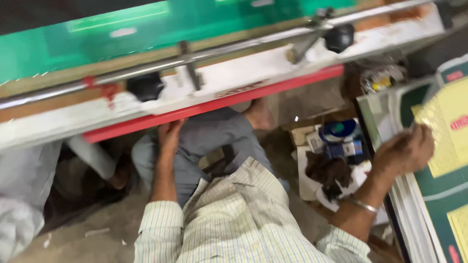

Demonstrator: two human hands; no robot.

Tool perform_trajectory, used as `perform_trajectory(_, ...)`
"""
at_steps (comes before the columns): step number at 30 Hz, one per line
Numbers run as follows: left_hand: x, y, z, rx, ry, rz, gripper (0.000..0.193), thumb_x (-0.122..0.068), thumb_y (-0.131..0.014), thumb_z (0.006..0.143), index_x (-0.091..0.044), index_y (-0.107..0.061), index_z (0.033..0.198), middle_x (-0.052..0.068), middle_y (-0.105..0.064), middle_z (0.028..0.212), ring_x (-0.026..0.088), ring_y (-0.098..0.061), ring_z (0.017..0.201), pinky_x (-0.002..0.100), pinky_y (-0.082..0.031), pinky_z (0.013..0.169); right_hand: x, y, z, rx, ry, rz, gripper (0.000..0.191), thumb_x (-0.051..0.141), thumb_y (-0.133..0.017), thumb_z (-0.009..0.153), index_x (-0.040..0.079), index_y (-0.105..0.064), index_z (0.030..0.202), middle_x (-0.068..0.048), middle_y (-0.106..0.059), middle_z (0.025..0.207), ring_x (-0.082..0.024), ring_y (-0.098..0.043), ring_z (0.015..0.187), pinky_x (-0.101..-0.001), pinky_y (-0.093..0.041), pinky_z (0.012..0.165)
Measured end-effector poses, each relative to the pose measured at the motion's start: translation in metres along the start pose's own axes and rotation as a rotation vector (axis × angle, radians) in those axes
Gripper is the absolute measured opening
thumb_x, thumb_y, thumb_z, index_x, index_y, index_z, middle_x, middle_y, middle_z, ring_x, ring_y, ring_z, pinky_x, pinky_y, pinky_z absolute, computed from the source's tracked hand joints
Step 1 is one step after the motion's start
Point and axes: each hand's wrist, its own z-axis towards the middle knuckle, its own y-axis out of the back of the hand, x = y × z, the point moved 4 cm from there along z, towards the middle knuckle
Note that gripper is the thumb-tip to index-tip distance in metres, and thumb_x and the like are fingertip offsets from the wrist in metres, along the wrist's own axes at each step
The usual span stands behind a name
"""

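Workshop floor lay below you. Your left hand [168, 137] gripped the red lower edge [214, 104] of the screen-printing frame [243, 73], while your right hand [404, 152] pinched a yellow printed sheet [446, 131] atop the stack [414, 214] beside you.
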Motion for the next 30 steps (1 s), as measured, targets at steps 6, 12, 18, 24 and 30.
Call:
perform_trajectory(6,0.005,0.015,-0.014,-0.037,0.053,0.12,0.031,-0.019,-0.074,0.098,0.001,-0.07,0.121,0.007,-0.073,0.114,0.015,-0.069,0.107,0.031,-0.056,0.097,0.024,0.028,0.03,0.089,-0.039,-0.044,0.014,-0.006,-0.058,0.102,-0.006,-0.066,0.114,-0.022,-0.07,0.129,-0.041,-0.065,0.117,-0.0508,-0.05,0.105)
perform_trajectory(12,0.013,0.009,-0.019,-0.036,0.061,0.087,0.032,-0.016,-0.074,0.095,-0.001,-0.068,0.123,0.003,-0.071,0.116,0.012,-0.066,0.109,0.027,-0.053,0.096,0.024,0.041,0.052,0.15,0.029,0.032,0.013,-0.007,-0.056,0.09,-0.008,-0.063,0.102,-0.024,-0.069,0.112,-0.042,-0.067,0.1,-0.0461,-0.054,0.089)
perform_trajectory(18,0.046,0.019,-0.029,-0.114,0.125,0.148,0.028,-0.016,-0.073,0.098,-0.004,-0.07,0.122,0.0,-0.072,0.114,0.01,-0.065,0.107,0.026,-0.052,0.093,-0.001,-0.003,0.039,0.255,-0.079,-0.073,0.013,-0.003,-0.063,0.088,-0.005,-0.067,0.1,-0.022,-0.07,0.104,-0.04,-0.067,0.093,-0.047,-0.052,0.08)
perform_trajectory(24,0.03,-0.027,-0.051,0.017,0.098,0.441,0.031,-0.018,-0.075,0.092,-0.008,-0.07,0.122,0.0,-0.072,0.108,0.011,-0.066,0.103,0.028,-0.055,0.082,-0.007,-0.049,0.014,0.007,0.086,0.175,0.018,-0.01,-0.066,0.104,-0.009,-0.065,0.121,-0.023,-0.07,0.118,-0.038,-0.068,0.105,-0.0468,-0.053,0.089)
perform_trajectory(30,-0.04,-0.166,-0.105,0.564,-0.404,0.791,0.031,-0.021,-0.078,0.091,-0.006,-0.072,0.117,0.012,-0.07,0.125,0.028,-0.067,0.117,0.04,-0.056,0.101,0.096,-0.103,0.027,0.327,-0.067,0.477,0.018,-0.001,-0.066,0.106,-0.002,-0.073,0.122,-0.024,-0.073,0.123,-0.041,-0.067,0.11,-0.0458,-0.053,0.097)
